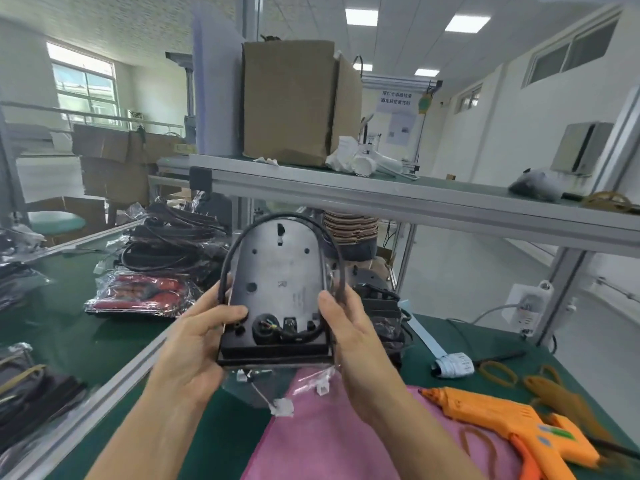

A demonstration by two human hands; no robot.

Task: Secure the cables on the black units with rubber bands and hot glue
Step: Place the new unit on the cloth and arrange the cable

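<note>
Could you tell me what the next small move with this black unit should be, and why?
Probably reach with the right hand for a rubber band on the mat. Both hands hold the black unit, the cable is looped around its rim with no band visible on it, and the glue gun lies unused.

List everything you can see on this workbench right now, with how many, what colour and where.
black unit: one, black with grey back, held up at centre
cable: one, black, looped around the unit's top
white connectors: several, hanging under the unit
glue gun: one, orange, lying at right on the pink cloth's edge
pink cloth: one, bottom centre
rubber bands: several, tan, right of table
bagged units: a pile, black and red, left
cardboard box: one, brown, upper shelf
left hand: grips the unit's left edge
right hand: grips the unit's right edge
</note>
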